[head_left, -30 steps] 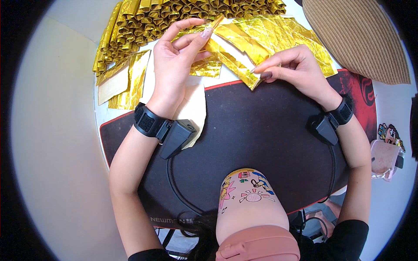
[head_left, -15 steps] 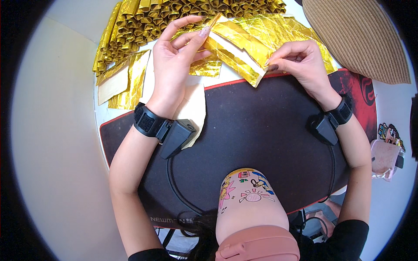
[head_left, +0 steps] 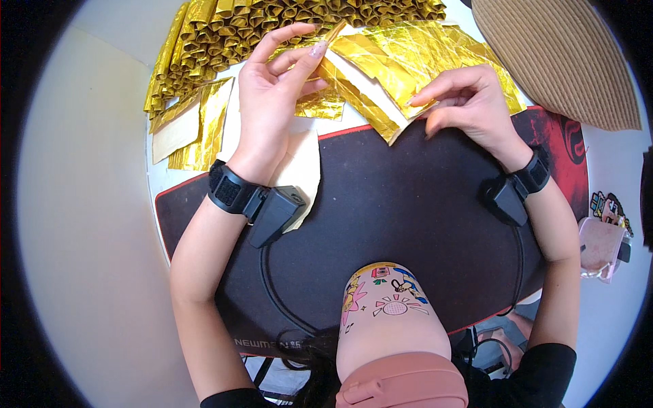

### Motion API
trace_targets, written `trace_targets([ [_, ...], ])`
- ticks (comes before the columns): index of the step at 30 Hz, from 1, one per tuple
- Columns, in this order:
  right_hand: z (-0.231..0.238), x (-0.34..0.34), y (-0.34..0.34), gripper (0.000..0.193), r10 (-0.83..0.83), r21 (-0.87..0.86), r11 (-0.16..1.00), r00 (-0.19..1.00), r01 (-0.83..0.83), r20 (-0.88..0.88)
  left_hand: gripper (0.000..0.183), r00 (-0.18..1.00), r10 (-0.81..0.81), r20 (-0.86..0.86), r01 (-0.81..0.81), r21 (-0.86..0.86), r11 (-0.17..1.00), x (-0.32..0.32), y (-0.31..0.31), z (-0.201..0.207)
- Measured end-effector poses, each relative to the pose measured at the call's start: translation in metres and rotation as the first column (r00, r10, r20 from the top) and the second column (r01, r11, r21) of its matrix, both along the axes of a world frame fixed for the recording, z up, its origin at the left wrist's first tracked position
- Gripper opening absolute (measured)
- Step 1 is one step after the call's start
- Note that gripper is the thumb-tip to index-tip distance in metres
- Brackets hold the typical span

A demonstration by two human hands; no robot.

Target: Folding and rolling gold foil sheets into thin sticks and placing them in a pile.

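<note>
Between my hands is a gold foil paper (head_left: pixel 375 69) with one edge folded over and a strip of its pale backing showing. My left hand (head_left: pixel 279 85) pinches its upper left corner between thumb and fingers, the other fingers raised. My right hand (head_left: pixel 469 102) is at its lower right end: the index fingertip rests on the folded flap while the thumb is apart, below the paper. More gold foil sheets (head_left: pixel 469 58) lie flat behind it. A pale sheet of paper (head_left: pixel 303 153) lies partly under my left wrist.
Many rolled gold foil tubes (head_left: pixel 272 24) are piled at the back left. Gold sheets (head_left: pixel 214 122) lie at left on the white table. A black mat (head_left: pixel 408 197) bears a pink decorated tumbler (head_left: pixel 391 333) in front. A ribbed brown object (head_left: pixel 561 61) stands back right. Wrist devices trail cables.
My right thumb has come away from the paper and the hand has opened. The paper's lower end has shifted slightly left and down. My left hand keeps its place.
</note>
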State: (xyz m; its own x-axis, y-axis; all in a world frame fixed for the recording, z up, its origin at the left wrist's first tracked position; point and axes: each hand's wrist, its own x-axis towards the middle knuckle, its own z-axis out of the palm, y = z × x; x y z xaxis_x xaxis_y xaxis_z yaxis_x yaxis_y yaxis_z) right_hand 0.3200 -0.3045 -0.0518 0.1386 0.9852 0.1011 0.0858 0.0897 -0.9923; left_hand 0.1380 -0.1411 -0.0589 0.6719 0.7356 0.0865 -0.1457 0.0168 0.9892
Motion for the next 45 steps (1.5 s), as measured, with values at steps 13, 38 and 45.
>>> trace_targets([
  [13, -0.013, 0.005, 0.003, 0.015, -0.14, 0.146, 0.981, 0.985, 0.124, 0.102, 0.05, 0.987, -0.163, -0.007, 0.162, -0.011, 0.987, 0.002, -0.019, 0.012],
  [38, -0.011, -0.008, 0.007, 0.02, -0.207, 0.136, 0.969, 0.978, 0.204, 0.006, 0.039, 0.958, -0.284, -0.031, 0.284, -0.015, 0.959, -0.002, -0.028, 0.004],
  [45, -0.009, -0.015, 0.007, 0.018, -0.245, 0.089, 0.962, 0.958, 0.26, -0.148, 0.058, 0.911, -0.395, -0.12, 0.406, 0.091, 0.909, 0.0, -0.032, 0.0],
])
